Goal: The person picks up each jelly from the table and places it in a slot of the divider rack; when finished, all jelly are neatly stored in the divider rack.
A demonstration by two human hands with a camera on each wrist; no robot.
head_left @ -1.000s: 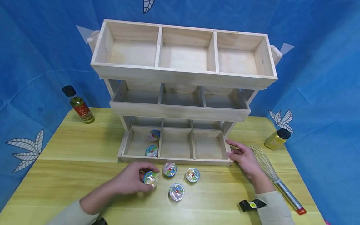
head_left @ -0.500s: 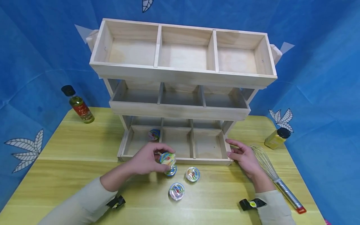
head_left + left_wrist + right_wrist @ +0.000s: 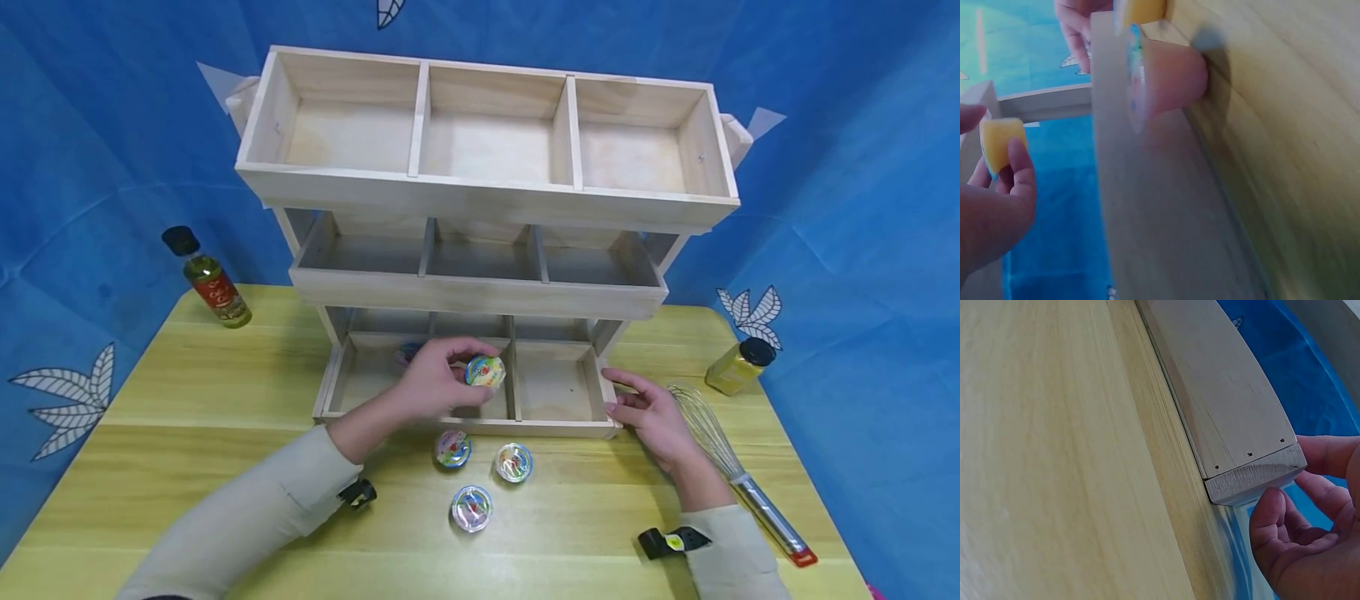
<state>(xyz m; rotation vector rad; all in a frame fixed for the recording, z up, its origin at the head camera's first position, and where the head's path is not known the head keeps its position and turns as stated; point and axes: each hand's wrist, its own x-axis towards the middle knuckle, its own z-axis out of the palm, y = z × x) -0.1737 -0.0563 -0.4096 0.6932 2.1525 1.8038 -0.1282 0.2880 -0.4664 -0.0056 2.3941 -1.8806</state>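
My left hand (image 3: 435, 379) pinches a small jelly cup (image 3: 485, 372) with a printed lid, over the middle compartment of the wooden rack's (image 3: 480, 297) bottom tier. The left wrist view shows this cup's yellow side (image 3: 1007, 140) between thumb and fingers. At the bottom tier's right end, my right hand (image 3: 654, 421) grips the side wall (image 3: 1257, 475) with thumb and index finger. In the left compartment another jelly cup (image 3: 407, 353) is partly covered by my left hand. Three more stand before the rack: a pink one (image 3: 453, 449), one to its right (image 3: 513, 462) and one nearer me (image 3: 472, 508).
A whisk (image 3: 738, 475) lies beside my right forearm. Behind it stands a yellow jar (image 3: 735, 372) with a black lid. An oil bottle (image 3: 217, 287) stands at the table's back left. The rack's middle tier overhangs the bottom one from behind.
My left hand has carried the jelly cup from the table, up and rightward, to over the bottom tier's middle compartment. The right hand keeps its place at the rack's end.
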